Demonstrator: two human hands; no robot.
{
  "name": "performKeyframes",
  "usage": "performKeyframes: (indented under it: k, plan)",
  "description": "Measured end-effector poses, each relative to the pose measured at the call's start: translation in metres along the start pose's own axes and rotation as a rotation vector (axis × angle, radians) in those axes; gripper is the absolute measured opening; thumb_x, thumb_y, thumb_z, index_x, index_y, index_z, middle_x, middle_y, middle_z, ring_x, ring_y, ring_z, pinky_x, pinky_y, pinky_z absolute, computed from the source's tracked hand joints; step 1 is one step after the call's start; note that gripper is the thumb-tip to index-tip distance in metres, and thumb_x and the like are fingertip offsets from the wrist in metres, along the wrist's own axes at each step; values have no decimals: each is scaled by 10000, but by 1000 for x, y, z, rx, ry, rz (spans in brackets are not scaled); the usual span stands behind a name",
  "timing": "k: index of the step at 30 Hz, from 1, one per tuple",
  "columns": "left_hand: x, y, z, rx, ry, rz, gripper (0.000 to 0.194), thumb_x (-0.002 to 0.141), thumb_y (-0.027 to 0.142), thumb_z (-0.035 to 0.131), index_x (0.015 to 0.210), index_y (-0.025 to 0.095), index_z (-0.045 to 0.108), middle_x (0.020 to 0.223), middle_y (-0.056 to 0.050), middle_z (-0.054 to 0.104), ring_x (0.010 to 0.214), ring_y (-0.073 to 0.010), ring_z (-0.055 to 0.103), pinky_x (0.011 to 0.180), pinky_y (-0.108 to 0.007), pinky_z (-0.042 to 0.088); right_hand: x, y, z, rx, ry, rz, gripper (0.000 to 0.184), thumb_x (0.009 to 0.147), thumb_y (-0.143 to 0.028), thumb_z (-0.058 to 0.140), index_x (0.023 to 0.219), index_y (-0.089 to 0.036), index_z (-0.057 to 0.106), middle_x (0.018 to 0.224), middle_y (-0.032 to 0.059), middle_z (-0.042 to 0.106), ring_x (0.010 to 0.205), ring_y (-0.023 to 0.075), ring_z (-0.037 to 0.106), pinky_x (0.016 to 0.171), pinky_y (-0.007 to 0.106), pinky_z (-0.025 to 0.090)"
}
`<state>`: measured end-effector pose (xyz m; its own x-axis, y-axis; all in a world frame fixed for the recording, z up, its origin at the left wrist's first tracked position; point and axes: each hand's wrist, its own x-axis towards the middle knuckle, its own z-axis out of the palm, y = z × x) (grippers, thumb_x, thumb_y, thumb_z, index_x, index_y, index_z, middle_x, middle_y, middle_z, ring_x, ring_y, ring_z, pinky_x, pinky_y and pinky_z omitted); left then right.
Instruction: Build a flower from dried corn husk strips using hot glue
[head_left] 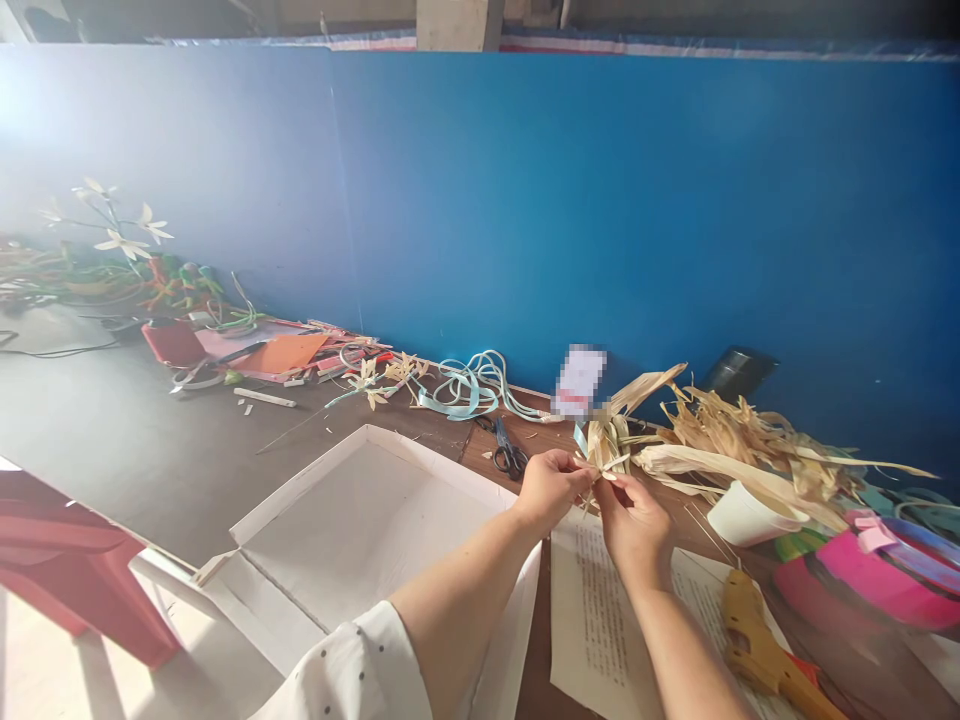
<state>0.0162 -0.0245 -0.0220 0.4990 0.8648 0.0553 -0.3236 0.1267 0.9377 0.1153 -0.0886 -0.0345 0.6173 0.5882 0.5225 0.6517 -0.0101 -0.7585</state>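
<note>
My left hand and my right hand meet above the printed pages, both closed in a pinch. Between their fingertips is a small pale corn husk piece, with narrow strips sticking out; the fingers cover part of it. Just behind the hands lie folded corn husks. A larger heap of dry corn husks spreads to the right. Dark-handled scissors rest left of my left hand. Under my right wrist is a sheet of printed paper.
An open white cardboard box fills the front left. On the right are a white cup, a yellow glue gun and a pink container. Light-blue ribbon, finished husk flowers and a phone line the blue wall.
</note>
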Motion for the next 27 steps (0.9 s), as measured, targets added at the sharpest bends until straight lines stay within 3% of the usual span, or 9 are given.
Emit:
performKeyframes:
  k: [18,27]
  plan:
    - [-6,16,3,33,13,-42,342,695,452,651,775,121,612,615,-11,560,520,-85,502,502,-212,428,0,4,0,112,64,169,380,704,-495,596,834,-150,689,735,89,692,672,224,614,647,318,452]
    - [-10,14,4,117,-52,29,242,701,319,632,790,101,683,658,-30,611,571,-88,506,559,-207,416,0,3,0,136,50,201,380,687,-496,639,834,-150,694,727,76,685,680,221,605,651,318,448]
